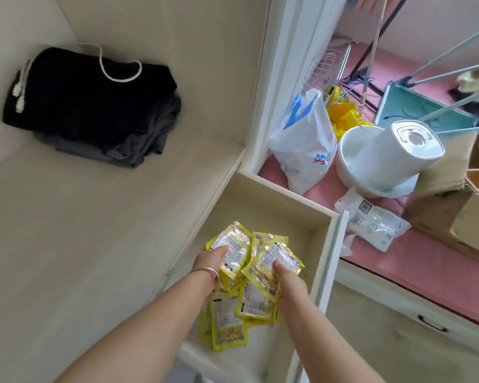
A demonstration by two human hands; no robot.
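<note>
Several yellow snack packets [234, 313] lie heaped in an open cream drawer [327, 261] at the lower middle of the head view. My left hand [208, 265], with a bracelet on its wrist, grips one packet [233, 251] at the left of the heap. My right hand [289, 283] grips another packet [271, 268] at the right of the heap, thumb on top. Both hands sit inside the drawer, above the pile.
A folded black garment [89, 98] with a white cord lies on grey cloth on the cream shelf [80, 230] at left. On the pink floor at right stand a white plastic bag [304, 150], a white appliance in a basin [393, 153], a clear packet [371, 219] and cardboard boxes [454, 217].
</note>
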